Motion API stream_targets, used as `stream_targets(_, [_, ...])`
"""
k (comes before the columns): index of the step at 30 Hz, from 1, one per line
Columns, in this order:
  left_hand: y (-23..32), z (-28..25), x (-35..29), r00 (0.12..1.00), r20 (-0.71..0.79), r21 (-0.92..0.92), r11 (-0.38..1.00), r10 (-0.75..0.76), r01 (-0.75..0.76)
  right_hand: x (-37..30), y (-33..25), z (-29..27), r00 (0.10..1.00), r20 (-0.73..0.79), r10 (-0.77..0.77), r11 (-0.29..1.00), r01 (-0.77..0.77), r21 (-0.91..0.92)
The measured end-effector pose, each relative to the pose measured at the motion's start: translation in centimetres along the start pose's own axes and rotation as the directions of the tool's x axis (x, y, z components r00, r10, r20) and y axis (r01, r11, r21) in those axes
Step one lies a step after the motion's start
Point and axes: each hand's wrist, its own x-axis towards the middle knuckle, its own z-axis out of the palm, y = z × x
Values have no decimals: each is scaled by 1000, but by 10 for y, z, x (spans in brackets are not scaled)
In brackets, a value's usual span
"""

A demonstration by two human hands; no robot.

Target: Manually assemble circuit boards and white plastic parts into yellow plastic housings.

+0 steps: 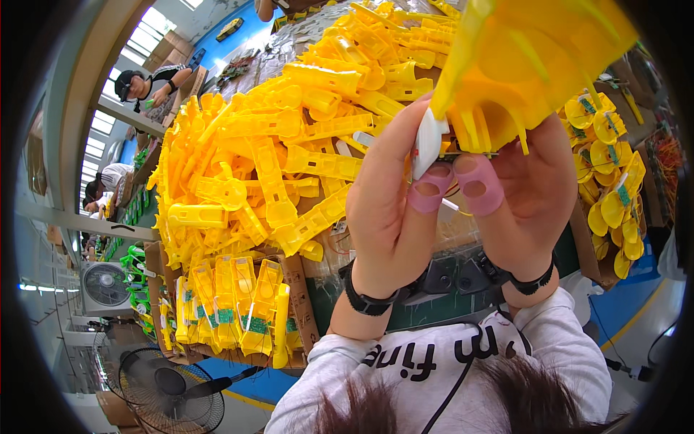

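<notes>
Close to the camera, I hold up a yellow plastic housing [535,61] between both hands. My left hand [390,181] is closed around its left side, and my right hand [538,181] around its right. Both thumbs wear pink finger cots and press together at the housing's lower edge. A white plastic piece [429,143] sits there beside my left thumb. The thin edge of what looks like a circuit board [470,154] shows just above the thumbs. Below them a small bit of wire is visible. My other fingers are mostly hidden behind the housing.
A big heap of yellow plastic shells [271,173] covers the table's left and far side. Cardboard boxes [298,300] hold yellow shells with green boards at lower left and more yellow parts [609,155] at right. Fans [170,383] and co-workers [148,87] are at left.
</notes>
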Motion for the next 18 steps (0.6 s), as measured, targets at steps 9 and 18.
stream_targets(9, [-4, 3, 1, 996, -13, -46, 995, 87, -87, -4, 4, 1, 989, 39, -142, 987, 144, -76])
stream_targets(18, [-1, 5, -1, 996, -82, 63, 997, 41, -36, -6, 8, 3, 984, 19, -175, 977, 176, -123])
